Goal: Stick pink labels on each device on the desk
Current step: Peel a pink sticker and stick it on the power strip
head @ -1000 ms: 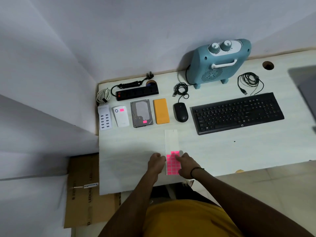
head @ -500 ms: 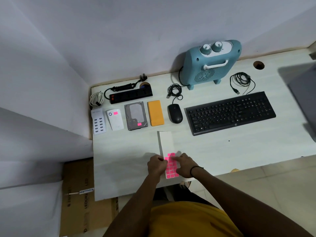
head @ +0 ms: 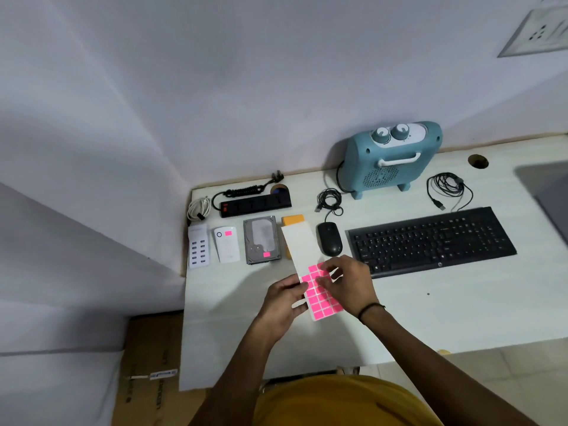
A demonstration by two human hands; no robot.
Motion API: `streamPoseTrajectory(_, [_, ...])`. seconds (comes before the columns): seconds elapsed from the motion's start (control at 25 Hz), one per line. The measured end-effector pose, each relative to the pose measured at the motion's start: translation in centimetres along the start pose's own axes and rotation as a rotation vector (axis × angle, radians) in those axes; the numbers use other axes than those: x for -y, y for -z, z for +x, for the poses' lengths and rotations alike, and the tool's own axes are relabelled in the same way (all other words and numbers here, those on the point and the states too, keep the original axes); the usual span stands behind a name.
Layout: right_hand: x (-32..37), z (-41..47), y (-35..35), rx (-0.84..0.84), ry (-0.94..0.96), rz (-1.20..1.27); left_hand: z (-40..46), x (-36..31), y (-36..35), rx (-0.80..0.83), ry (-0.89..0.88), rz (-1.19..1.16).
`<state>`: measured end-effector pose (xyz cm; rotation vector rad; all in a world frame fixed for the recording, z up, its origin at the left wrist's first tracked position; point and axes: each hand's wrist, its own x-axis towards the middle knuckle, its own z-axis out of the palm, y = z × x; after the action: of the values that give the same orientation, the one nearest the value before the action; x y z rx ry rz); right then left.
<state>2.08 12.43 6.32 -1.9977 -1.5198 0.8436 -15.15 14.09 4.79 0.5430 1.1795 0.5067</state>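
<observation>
Keyboard [head: 430,239] right of mouse [head: 329,238], hard drive [head: 262,239] left of it, heater [head: 390,158] behind

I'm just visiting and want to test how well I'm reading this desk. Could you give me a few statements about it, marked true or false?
1. The hard drive already carries a pink label. True.
2. The mouse carries a pink label. False: none shows on it.
3. Both hands hold the label sheet: left hand, right hand. True.
4. The keyboard lies left of the mouse. False: it lies to the right.
5. The label sheet partly covers the orange device. True.
6. The blue heater lies flat on its back. False: it stands upright.
</observation>
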Motion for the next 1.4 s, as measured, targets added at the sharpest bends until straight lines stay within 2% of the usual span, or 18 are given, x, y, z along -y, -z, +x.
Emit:
streamPoseTrajectory(0.24, [3.6, 2.1, 0.8, -0.081, 0.159, 0.104, -0.9, -4.2, 0.0, 0.018, -0.205, -0.028])
streamPoseTrajectory(0.44, [4.9, 2.7, 1.0, -0.073, 0.13, 0.14, -1.2, -4.6, 0.2, -0.036, -0.272, 0.069])
streamPoseTrajectory(0.76, [4.7, 3.5, 1.4, -0.007, 0.057, 0.136, -0.7, -5.2, 0.7, -0.036, -0.293, 0.213])
streamPoseTrajectory(1.04, [4.7, 3.4, 1.8, -0.019, 0.064, 0.117, -0.3, -5.3, 0.2, -0.04, -0.254, 0.184])
streamPoseTrajectory(1.4, [4.3, 4.0, 1.2, 0.011, 0.013, 0.22, 0.5, -5.3, 0.3, -0.056, -0.221, 0.208])
